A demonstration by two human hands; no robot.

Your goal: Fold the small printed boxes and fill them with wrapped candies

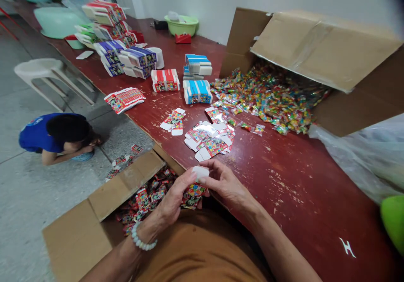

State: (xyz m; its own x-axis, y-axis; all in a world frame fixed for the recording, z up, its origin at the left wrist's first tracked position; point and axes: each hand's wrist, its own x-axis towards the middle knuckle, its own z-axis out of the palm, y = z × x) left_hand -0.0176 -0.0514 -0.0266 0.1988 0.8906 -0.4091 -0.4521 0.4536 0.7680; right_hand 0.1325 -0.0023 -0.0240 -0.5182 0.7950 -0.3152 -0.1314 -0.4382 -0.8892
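Observation:
Close to my body, at the table's edge, a small colourful candy box [193, 192] is between my two hands. My left hand [172, 198], with a beaded bracelet at the wrist, grips it from the left. The fingers of my right hand [225, 183] are closed on its right side, near the white top flap [200, 172]. Just beyond lies a pile of flat, unfolded candy boxes [211, 141], with a smaller group of flat boxes [174, 120] to its left. Wrapped candies [268, 99] spill from a tipped carton [322, 46] at the back right.
An open carton of filled boxes [151, 195] stands below the table edge at left. Bundled blue [198, 91], red [165, 80] and purple boxes [139, 59] stand farther back on the red table [284, 168]. A person in blue [59, 134] crouches on the floor near a white stool [41, 67].

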